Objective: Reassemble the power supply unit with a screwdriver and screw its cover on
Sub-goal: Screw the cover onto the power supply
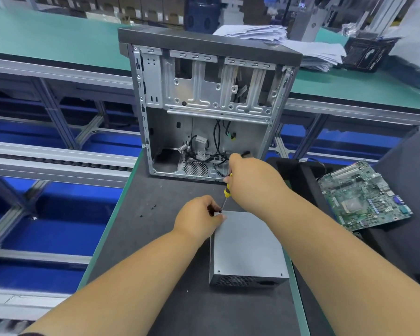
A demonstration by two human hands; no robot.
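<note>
screwdriver tip at the far left corner of the power supply cover

the grey rectangular metal power supply unit (246,248) lies flat on the dark grey work mat (155,275), its mesh vent side facing the camera — the right hand (249,174) is curled around the yellow-and-black handle of a slim screwdriver (226,194), which slants down to the left with its tip at the unit's far left corner; the left hand (198,220) rests on that same corner, fingers bent and pinching close around the tip, where a small dark screw seems to sit, though it is too small to be sure. three small black screws (152,206) lie loose on the mat to the left — behind stands an open silver computer case (209,105), and a green motherboard (364,195) lies to the right
</note>
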